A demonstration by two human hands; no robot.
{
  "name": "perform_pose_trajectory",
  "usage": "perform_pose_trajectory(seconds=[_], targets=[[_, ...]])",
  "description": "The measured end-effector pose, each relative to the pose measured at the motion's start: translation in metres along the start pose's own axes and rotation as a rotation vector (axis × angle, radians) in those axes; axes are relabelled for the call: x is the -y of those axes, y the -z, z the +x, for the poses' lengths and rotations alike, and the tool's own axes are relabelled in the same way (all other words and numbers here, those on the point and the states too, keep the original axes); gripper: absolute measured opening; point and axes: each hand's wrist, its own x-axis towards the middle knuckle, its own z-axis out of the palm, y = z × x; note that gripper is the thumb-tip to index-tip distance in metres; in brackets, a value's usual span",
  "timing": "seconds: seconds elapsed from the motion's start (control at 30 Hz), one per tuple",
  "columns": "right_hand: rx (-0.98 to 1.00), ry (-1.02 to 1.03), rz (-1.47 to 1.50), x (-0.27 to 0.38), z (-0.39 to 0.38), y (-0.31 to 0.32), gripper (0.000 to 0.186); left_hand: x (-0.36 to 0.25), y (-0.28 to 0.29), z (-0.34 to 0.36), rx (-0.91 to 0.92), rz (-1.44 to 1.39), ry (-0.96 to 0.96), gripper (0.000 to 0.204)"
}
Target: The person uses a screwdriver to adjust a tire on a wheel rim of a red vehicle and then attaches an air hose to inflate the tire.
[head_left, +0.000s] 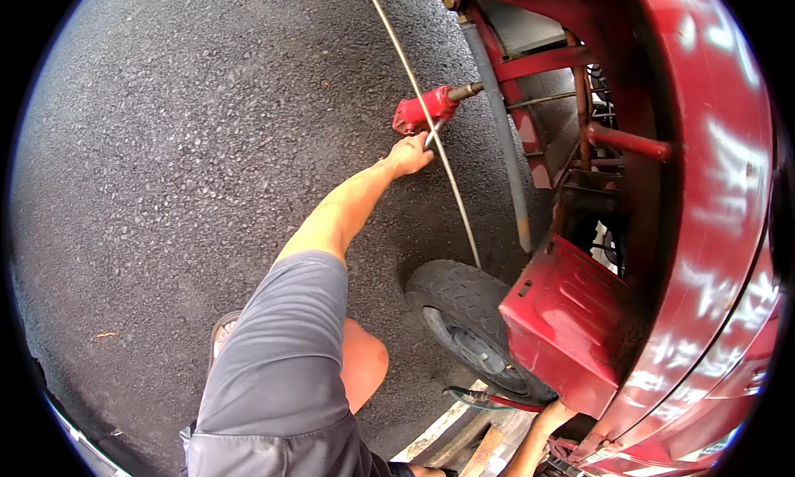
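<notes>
My left hand (410,155) is closed around the short dark handle (434,135) of a red bottle jack (426,108). The jack lies tilted over the asphalt, its metal ram (465,91) pointing toward the red vehicle frame. A long thin pale rod (447,166) crosses in front of it and slants down to the tyre. My right hand (556,416) reaches in low beside the wheel (476,332), under a red body panel (567,311). Its fingers are hidden there, so what it touches does not show.
A red vehicle body (704,187) with pale scuffs fills the right side. A grey tube (497,129) hangs from its frame. Wooden boards (451,431) and a thin green hose (468,401) lie below the wheel. Rough asphalt (190,146) spreads to the left.
</notes>
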Motion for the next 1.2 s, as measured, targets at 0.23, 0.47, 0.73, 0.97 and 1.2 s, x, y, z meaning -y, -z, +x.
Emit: perform_pose_trajectory(seconds=[0.23,0.47,0.73,0.97,1.2], targets=[[0.042,0.119,-0.193,0.000,0.015,-0.016,0.038,-0.025,-0.005,0.069,-0.164,-0.827,0.235,0.024],[0.067,0.064,-0.030,0.003,0.007,-0.009,0.036,-0.035,-0.006,0.036,-0.070,-0.483,0.161,0.025],[0.016,0.123,-0.255,-0.002,0.009,0.000,0.032,-0.001,0.005,0.011,-0.036,0.122,0.050,0.047],[-0.046,0.081,-0.049,0.000,0.008,-0.006,0.034,-0.069,0.004,0.045,0.049,-0.607,0.340,0.020],[-0.013,-0.040,0.060,0.033,0.007,0.000,0.042,0.017,0.003,0.009,-0.085,0.154,-0.113,0.051]])
